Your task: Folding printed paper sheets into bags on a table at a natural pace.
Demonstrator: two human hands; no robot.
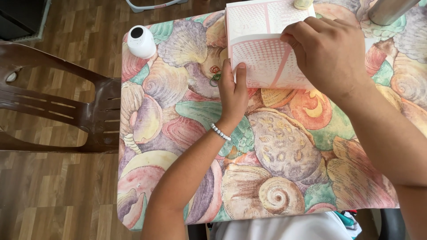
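Note:
A pink-and-white patterned sheet of paper [262,40] lies at the far middle of a table covered in a seashell-print cloth [275,146]. Its near part is folded up over the rest. My left hand [232,91], with a bead bracelet on the wrist, presses its fingertips on the paper's lower left corner. My right hand [329,53] rests on top of the paper and pinches the folded edge between thumb and fingers. Small elastic bands [215,73], red and green, lie on the cloth just left of my left hand.
A small white round device [141,41] stands near the table's far left corner. A brown plastic chair [58,102] sits left of the table on a wooden floor. A metal cylinder [389,10] and a pale object [303,3] stand at the far edge.

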